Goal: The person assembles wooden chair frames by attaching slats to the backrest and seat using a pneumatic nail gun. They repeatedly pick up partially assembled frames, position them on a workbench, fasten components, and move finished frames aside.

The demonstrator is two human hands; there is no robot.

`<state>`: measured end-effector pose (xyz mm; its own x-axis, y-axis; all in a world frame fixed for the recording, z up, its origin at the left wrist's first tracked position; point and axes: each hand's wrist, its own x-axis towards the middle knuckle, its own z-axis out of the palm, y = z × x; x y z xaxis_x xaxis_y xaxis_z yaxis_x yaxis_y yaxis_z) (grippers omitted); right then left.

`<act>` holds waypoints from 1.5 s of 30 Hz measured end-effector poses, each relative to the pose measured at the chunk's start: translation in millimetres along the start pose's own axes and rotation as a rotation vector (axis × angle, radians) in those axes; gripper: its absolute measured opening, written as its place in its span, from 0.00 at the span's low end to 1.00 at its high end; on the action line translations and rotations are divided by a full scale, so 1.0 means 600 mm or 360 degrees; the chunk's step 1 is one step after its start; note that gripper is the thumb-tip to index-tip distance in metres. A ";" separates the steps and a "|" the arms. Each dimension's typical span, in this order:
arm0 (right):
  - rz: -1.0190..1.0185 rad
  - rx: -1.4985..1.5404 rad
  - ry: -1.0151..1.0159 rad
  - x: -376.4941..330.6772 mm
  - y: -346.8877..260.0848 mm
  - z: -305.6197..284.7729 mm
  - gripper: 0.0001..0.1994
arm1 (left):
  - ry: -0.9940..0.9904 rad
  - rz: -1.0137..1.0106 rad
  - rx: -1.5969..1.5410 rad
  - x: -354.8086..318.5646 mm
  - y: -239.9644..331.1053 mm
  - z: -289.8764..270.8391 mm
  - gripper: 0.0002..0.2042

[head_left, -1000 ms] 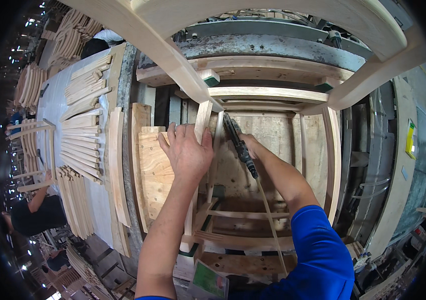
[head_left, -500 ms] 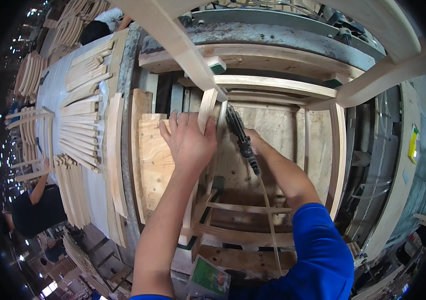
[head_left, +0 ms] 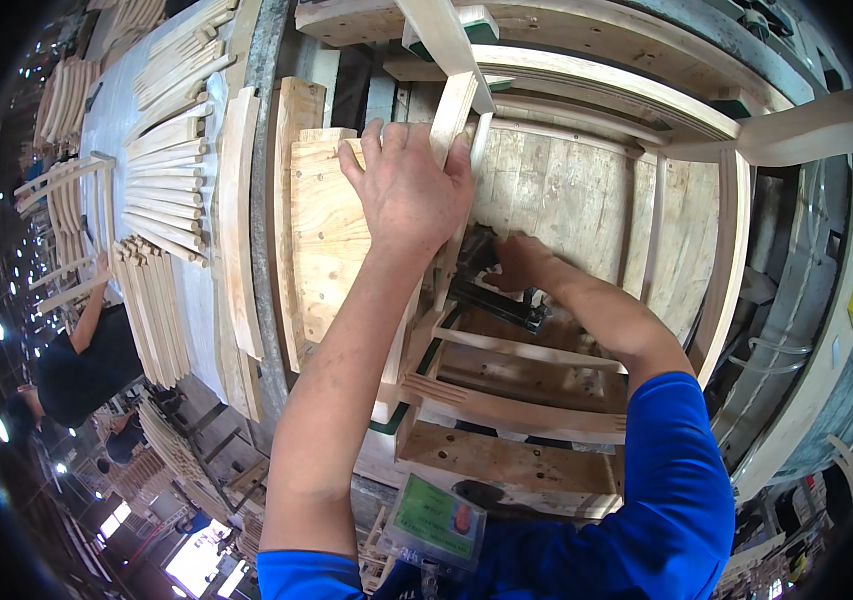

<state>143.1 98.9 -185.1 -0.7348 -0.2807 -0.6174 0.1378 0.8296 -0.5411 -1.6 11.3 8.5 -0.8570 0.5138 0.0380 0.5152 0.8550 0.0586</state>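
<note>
A pale wooden chair frame (head_left: 606, 92) lies on its side in front of me. My left hand (head_left: 411, 195) is wrapped round the frame's left upright (head_left: 454, 108), thumb on its right side and fingers on its left. Inside the frame, my right hand (head_left: 524, 262) grips a black nail gun (head_left: 496, 303) by its handle. The nail gun's body rests close to the inner side of the left upright, below my left hand; whether it touches the wood I cannot tell. Lower rails (head_left: 516, 408) of the frame run across below the tool.
A plywood block (head_left: 328, 235) stands left of the frame. Beyond it, a side table (head_left: 211, 320) carries several stacks of wooden sticks (head_left: 161, 185). A co-worker in dark clothes (head_left: 91, 350) is at the far left. A thick wooden beam (head_left: 566, 30) crosses at the back.
My view has shifted, so the frame sits higher in it. My right hand has brought the nail gun down along the left upright and turned it sideways. My left hand keeps its hold.
</note>
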 end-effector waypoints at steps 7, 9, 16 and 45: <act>-0.0149 -0.0023 0.0064 0.014 -0.021 0.024 0.28 | 0.0045 -0.0013 -0.0052 -0.006 -0.006 0.003 0.20; -0.0150 0.0000 0.0087 0.016 -0.022 0.025 0.27 | 0.0044 -0.0015 -0.0084 -0.007 -0.008 0.003 0.19; 0.0130 0.0117 -0.0130 -0.002 -0.016 -0.001 0.28 | -0.0010 -0.0047 -0.0055 -0.002 0.000 -0.005 0.21; 0.0514 0.4198 0.0970 -0.067 0.254 -0.010 0.34 | -0.0022 -0.0053 -0.0037 -0.003 0.002 -0.008 0.19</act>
<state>190.1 239.6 -239.4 -0.4953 0.0747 -0.8655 -0.0895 -0.9954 -0.0347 0.6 11.0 13.2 -0.8735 0.4864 0.0218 0.4864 0.8698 0.0827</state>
